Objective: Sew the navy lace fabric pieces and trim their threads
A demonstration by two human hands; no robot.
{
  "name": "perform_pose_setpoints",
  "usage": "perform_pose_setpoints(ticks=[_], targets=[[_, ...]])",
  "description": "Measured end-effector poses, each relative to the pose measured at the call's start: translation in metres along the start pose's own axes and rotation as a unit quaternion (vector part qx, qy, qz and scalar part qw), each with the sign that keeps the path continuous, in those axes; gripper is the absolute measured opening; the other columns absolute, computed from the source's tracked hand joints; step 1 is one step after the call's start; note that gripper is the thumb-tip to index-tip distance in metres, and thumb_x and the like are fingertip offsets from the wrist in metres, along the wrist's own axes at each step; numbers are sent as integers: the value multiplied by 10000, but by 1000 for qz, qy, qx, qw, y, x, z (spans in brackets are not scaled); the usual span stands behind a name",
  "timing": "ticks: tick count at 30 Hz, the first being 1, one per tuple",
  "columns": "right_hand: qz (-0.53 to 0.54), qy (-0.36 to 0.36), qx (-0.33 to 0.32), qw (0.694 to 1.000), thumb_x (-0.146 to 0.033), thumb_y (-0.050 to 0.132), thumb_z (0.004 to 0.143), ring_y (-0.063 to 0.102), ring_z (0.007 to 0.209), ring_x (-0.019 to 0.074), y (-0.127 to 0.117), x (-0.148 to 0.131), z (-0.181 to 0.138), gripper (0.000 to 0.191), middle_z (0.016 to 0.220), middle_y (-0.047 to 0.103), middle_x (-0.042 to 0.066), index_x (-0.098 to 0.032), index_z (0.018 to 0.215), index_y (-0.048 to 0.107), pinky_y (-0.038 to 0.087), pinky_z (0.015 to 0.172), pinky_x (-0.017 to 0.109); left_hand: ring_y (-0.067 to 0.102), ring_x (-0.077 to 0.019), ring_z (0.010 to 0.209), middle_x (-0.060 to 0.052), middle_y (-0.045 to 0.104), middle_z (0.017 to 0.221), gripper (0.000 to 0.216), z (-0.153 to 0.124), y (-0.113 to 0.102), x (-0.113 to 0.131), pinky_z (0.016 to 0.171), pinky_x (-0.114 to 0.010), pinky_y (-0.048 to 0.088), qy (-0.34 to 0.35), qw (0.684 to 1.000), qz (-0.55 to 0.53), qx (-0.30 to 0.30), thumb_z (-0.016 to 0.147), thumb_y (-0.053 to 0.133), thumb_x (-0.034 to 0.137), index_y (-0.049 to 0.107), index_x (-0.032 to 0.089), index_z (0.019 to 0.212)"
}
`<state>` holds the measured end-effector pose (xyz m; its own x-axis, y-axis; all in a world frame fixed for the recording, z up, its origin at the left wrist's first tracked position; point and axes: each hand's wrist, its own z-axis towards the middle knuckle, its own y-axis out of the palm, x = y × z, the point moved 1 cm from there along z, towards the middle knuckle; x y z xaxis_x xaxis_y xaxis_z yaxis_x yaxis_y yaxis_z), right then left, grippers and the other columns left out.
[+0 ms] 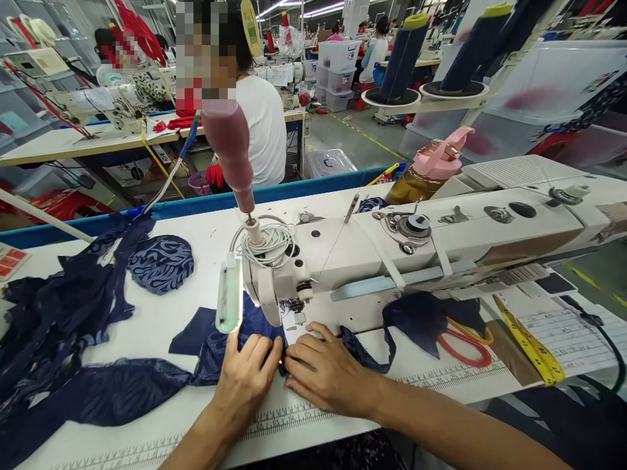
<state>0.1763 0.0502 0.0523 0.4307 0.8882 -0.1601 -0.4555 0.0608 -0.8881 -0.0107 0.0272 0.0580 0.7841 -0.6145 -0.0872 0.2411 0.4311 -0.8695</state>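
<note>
My left hand (247, 372) presses flat on a navy blue fabric piece (215, 343) just in front of the needle area of a white sewing machine (416, 245). My right hand (326, 369) lies beside it, fingertips pinching the fabric's edge under the presser foot (292, 312). The two hands almost touch. A navy strip (365, 352) trails off to the right of my right hand. The needle itself is hidden behind the machine head.
A heap of navy fabric (53, 326) covers the table's left side, with a patterned blue cup piece (161, 261). Red-handled scissors (465, 349) and a yellow tape measure (531, 346) lie right. A pink-lidded bottle (428, 173) stands behind the machine. A person in white (262, 127) sits ahead.
</note>
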Motion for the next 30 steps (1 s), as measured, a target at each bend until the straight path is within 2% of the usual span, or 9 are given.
perform_pose_setpoints(ticks=[3,7,12,18,22,26,28,30], targets=[[6,2,1,1000,-303,510,989,536,818,170,0,1,-1,193,834,626,25,-155,945,625,339,962,411,578,-188,756,-56,653,779,259,-3,4,2,1026,-611,305,-8,1000,-12,2,961,428,70,663,77,1070],[16,14,2,1000,-298,522,983,547,841,173,0,1,-1,190,878,642,32,-143,1008,628,324,982,416,610,-280,1036,-117,689,932,281,-3,7,0,1035,-598,289,-18,1000,-18,7,977,395,86,647,73,1101],[32,43,-5,999,-302,528,980,567,913,192,0,3,-1,205,996,666,59,-150,1086,616,313,1007,425,638,-223,912,-86,696,930,291,6,8,-5,1006,-551,340,-38,999,-3,-26,972,366,65,629,121,1086],[45,69,-10,997,-359,546,974,572,1001,214,3,6,-4,262,1101,666,82,-154,1129,598,286,1061,440,625,-232,925,-104,689,970,313,11,15,-12,823,-423,456,-26,999,9,-23,917,366,8,615,132,1058],[44,85,-18,995,-389,554,968,567,1052,219,3,10,0,328,1185,652,88,-148,1188,583,262,1104,441,616,-242,916,-106,681,957,338,15,25,-21,820,-454,477,-25,999,20,-17,903,366,-11,608,132,1089],[-9,48,5,999,-365,535,970,569,1116,243,7,10,-10,367,1238,648,89,-157,1270,574,243,1123,434,607,-217,841,-93,662,915,313,12,30,-13,842,-506,509,-51,997,59,-21,983,326,98,619,133,1086],[-51,-9,43,998,-344,555,941,599,1084,256,19,17,-20,403,1206,674,73,-200,1317,568,316,1073,418,598,-193,821,-60,648,924,256,11,33,-7,977,-629,430,-71,994,72,-47,1001,379,175,631,164,1043],[-51,-32,120,991,-366,564,923,625,1039,266,41,33,-20,419,1097,717,28,-327,1341,559,383,1007,404,602,-211,857,-57,644,932,218,12,39,-6,1005,-731,360,-60,991,102,-58,987,441,239,651,179,980]])
